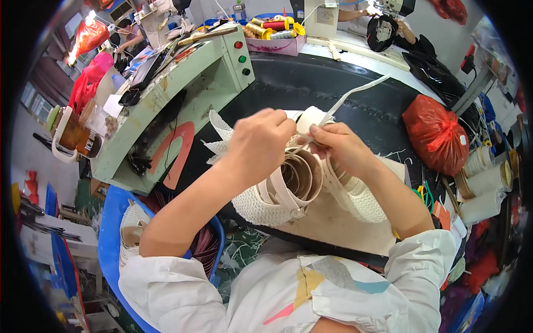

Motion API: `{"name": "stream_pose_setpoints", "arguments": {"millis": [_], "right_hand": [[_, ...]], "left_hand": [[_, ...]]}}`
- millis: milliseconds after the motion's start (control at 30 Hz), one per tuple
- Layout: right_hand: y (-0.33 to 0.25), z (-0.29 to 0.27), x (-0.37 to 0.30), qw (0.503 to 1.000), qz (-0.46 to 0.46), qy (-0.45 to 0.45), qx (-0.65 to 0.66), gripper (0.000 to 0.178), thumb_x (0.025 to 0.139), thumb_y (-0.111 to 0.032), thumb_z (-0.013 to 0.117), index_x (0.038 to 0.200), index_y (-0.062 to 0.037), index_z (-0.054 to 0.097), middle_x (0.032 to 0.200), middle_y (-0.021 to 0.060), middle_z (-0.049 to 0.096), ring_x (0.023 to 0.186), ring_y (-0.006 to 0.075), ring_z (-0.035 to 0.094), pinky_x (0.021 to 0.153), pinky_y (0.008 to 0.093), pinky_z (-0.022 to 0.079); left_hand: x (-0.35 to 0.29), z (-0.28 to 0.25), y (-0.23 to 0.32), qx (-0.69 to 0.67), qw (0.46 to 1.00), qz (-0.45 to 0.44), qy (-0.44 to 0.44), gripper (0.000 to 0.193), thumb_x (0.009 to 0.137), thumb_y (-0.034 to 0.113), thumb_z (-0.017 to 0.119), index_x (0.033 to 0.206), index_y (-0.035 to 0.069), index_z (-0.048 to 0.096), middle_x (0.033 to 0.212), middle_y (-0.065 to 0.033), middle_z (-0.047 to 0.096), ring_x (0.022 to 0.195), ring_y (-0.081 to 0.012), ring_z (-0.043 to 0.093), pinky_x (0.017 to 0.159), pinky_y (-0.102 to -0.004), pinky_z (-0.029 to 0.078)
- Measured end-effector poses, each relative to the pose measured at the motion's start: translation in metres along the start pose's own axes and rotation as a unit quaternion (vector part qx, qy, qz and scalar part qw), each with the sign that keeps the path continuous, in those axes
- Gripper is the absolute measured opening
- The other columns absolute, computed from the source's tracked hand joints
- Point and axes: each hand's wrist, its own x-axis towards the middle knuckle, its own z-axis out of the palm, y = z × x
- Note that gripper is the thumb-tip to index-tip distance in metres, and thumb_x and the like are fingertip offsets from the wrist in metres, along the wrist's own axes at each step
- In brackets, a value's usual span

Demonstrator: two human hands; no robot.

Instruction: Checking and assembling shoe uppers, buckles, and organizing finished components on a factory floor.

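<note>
Both my hands are raised close together over a stack of cream woven shoe uppers (261,208), nested one inside another. A second group of the uppers (361,206) sits just to the right. Between thumb and fingers my right hand (341,147) pinches a narrow white strip (358,90), whose loose end sticks up toward the far right. My left hand (264,139) is closed, its fingertips near the strip's lower part; what they grip is hidden. More pale woven pieces (221,130) lie beyond my left wrist.
A beige board (327,230) lies under the uppers on the black table. At left stand a pale green shelf unit (214,72) and a blue bin (111,233). A red plastic bag (436,133) sits at right, a box of thread spools (275,44) behind. Another person works at the far right.
</note>
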Motion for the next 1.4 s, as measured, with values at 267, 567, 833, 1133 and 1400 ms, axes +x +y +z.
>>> {"name": "stream_pose_setpoints", "arguments": {"millis": [267, 567, 833, 1133, 1400], "right_hand": [[-0.009, -0.011, -0.023, 0.998, -0.036, -0.042, -0.024, 0.013, 0.081, -0.005, 0.066, 0.091, 0.0012, 0.069, 0.081, 0.0056, 0.067, 0.069, 0.0083, 0.058, 0.064, 0.0232, 0.047], [0.013, -0.007, -0.028, 0.531, -0.559, 0.139, -0.621, 0.021, 0.069, -0.006, 0.064, 0.090, -0.0004, 0.063, 0.083, 0.0096, 0.063, 0.070, 0.0201, 0.061, 0.067, 0.0326, 0.052], [0.014, -0.009, -0.031, 0.528, -0.537, 0.149, -0.640, 0.021, 0.067, -0.008, 0.065, 0.087, -0.0008, 0.065, 0.087, 0.0090, 0.064, 0.078, 0.0208, 0.062, 0.063, 0.0314, 0.046], [0.035, -0.007, -0.020, 0.939, -0.166, 0.188, -0.234, 0.015, 0.093, -0.018, 0.052, 0.087, -0.0055, 0.057, 0.067, 0.0012, 0.056, 0.050, 0.0061, 0.050, 0.045, 0.0182, 0.037], [0.016, -0.013, -0.018, 0.975, 0.015, 0.101, -0.198, 0.011, 0.088, -0.013, 0.055, 0.094, -0.0039, 0.056, 0.070, -0.0006, 0.055, 0.059, 0.0078, 0.051, 0.050, 0.0216, 0.040]], "left_hand": [[-0.005, 0.015, 0.007, -0.357, 0.927, -0.097, -0.064, 0.023, 0.090, 0.023, 0.054, 0.091, 0.004, 0.066, 0.086, -0.0070, 0.065, 0.081, -0.0205, 0.060, 0.073, -0.0309, 0.046], [0.013, 0.064, 0.000, -0.587, 0.648, -0.396, -0.282, 0.052, 0.094, 0.044, 0.047, 0.088, -0.004, 0.066, 0.070, -0.0093, 0.062, 0.064, -0.0144, 0.058, 0.070, -0.0256, 0.046], [0.015, 0.087, -0.011, -0.439, 0.833, -0.336, 0.022, 0.023, 0.086, 0.018, 0.062, 0.079, -0.004, 0.064, 0.069, -0.0020, 0.060, 0.059, -0.0075, 0.051, 0.056, -0.0234, 0.041], [0.023, 0.104, -0.021, -0.306, 0.893, -0.100, 0.315, 0.008, 0.073, 0.002, 0.059, 0.078, 0.003, 0.064, 0.077, -0.0142, 0.062, 0.076, -0.0313, 0.061, 0.066, -0.0379, 0.047], [0.029, 0.083, 0.022, -0.208, 0.935, 0.000, 0.287, 0.009, 0.066, 0.011, 0.065, 0.063, 0.006, 0.058, 0.065, -0.0086, 0.054, 0.066, -0.0270, 0.059, 0.060, -0.0379, 0.046]]}}
